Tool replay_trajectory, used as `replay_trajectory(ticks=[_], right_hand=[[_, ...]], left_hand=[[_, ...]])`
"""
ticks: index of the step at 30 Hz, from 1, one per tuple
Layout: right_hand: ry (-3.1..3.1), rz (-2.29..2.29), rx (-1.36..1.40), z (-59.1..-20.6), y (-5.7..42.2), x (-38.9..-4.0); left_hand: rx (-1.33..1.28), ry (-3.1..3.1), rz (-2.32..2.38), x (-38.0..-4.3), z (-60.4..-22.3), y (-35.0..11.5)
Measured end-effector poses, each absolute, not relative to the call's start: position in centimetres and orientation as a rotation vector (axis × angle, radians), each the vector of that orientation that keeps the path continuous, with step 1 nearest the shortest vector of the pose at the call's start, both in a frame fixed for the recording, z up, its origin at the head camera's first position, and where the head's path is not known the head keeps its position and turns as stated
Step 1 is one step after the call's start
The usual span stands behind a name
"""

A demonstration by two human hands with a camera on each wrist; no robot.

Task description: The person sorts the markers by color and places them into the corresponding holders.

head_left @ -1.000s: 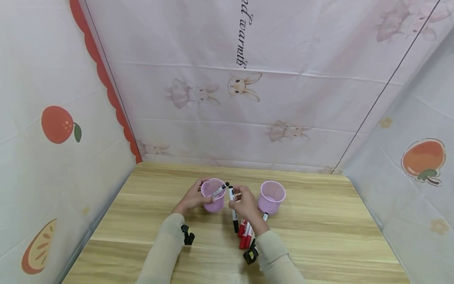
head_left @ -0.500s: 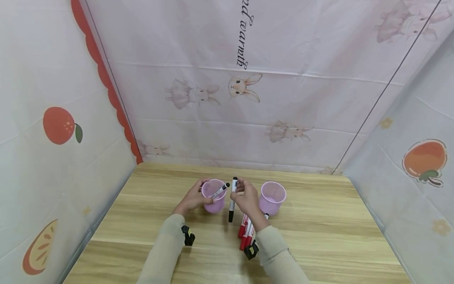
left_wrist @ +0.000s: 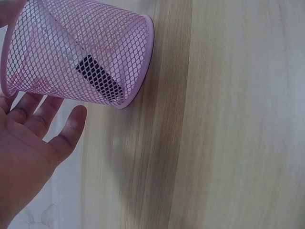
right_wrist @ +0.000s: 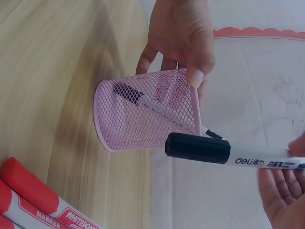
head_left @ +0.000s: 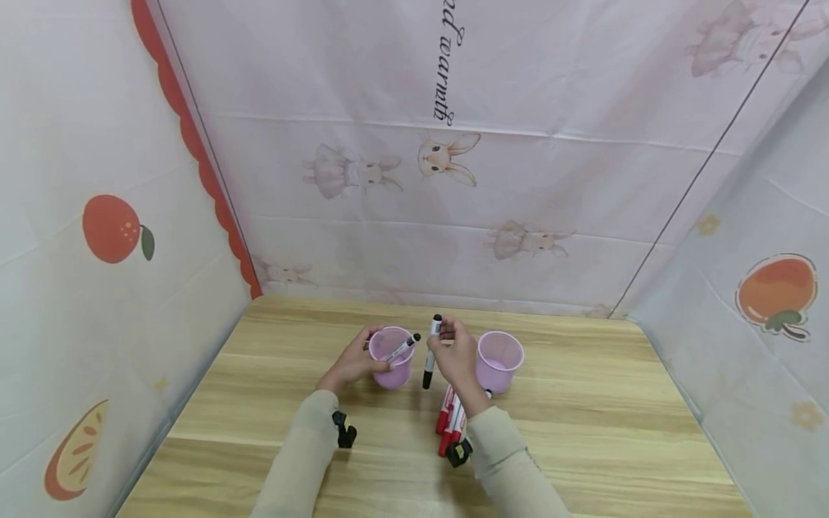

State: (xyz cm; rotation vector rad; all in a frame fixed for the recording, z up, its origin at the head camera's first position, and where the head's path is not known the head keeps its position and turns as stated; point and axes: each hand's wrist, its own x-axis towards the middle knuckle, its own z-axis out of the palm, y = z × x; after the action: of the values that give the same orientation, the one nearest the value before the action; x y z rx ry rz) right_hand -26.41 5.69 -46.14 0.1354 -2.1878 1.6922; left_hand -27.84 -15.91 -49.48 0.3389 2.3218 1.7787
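Note:
My left hand [head_left: 352,361] grips a pink mesh pen cup [head_left: 396,376] by its rim, thumb at the near side and fingers around the far side. Inside that cup leans one black-capped marker [head_left: 404,347], its end poking over the rim; its black cap [left_wrist: 100,78] shows through the mesh near the bottom. Between thumb and fingers, my right hand [head_left: 460,360] pinches a second black whiteboard marker [right_wrist: 257,155]. It is raised nearly upright, black cap down, just right of the cup and apart from it in the head view.
Another pink mesh pen cup [head_left: 499,370] stands to the right of my right hand. Several red-capped whiteboard markers [head_left: 447,429] lie below my right wrist, partly hidden by it. A dark-ended marker [head_left: 488,393] peeks out beside the wrist. Printed cloth walls surround the wooden table [head_left: 583,432].
My right hand has lifted the black marker and carried it toward the back and slightly right. My left hand and the cup it holds stay almost still.

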Motion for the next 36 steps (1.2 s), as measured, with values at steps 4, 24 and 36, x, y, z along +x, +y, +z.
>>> replay_trajectory(ticks=[4,24,36], right_hand=[[-2.12,1.718,0.11,-46.2,5.8,-26.6],[-1.97,1.792,0.147,-42.3,5.4,-24.6],[-1.901,1.849,0.144,-42.3,5.2,-24.8]], left_hand=[[0.338,2.324,1.77,-27.8,-49.4,-15.9],[0.345,2.31,1.772,-28.1,-49.7,-16.0],[0.266,2.396,1.795,-29.3,-52.5,-16.0]])
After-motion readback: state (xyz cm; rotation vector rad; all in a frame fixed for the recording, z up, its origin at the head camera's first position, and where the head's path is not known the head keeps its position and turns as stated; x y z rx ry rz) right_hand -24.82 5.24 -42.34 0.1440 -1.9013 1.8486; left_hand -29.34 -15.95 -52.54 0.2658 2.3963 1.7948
